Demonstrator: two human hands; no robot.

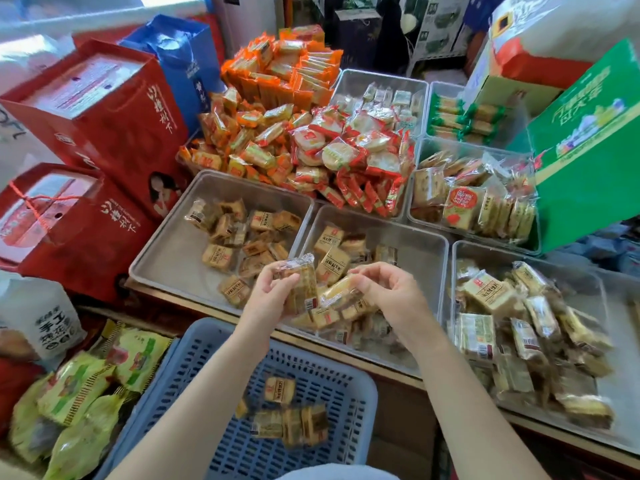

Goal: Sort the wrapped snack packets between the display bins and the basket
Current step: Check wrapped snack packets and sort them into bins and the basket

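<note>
Both hands are raised over the middle front bin [429,244], a clear tray holding a loose scatter of tan wrapped packets. The left hand [268,296] grips an upright packet [300,285] with fingers and thumb curled round it; the right hand [388,289] pinches a second packet [341,293] by one end, just beside the first. The left front bin [166,251] holds a smaller cluster of similar packets, and the right front bin [616,403] is crowded with paler ones. Below the arms, the blue slotted basket [360,403] contains a few tan packets [289,415] near its middle. Behind, further bins carry orange, red and green packets, heaped high.
</note>
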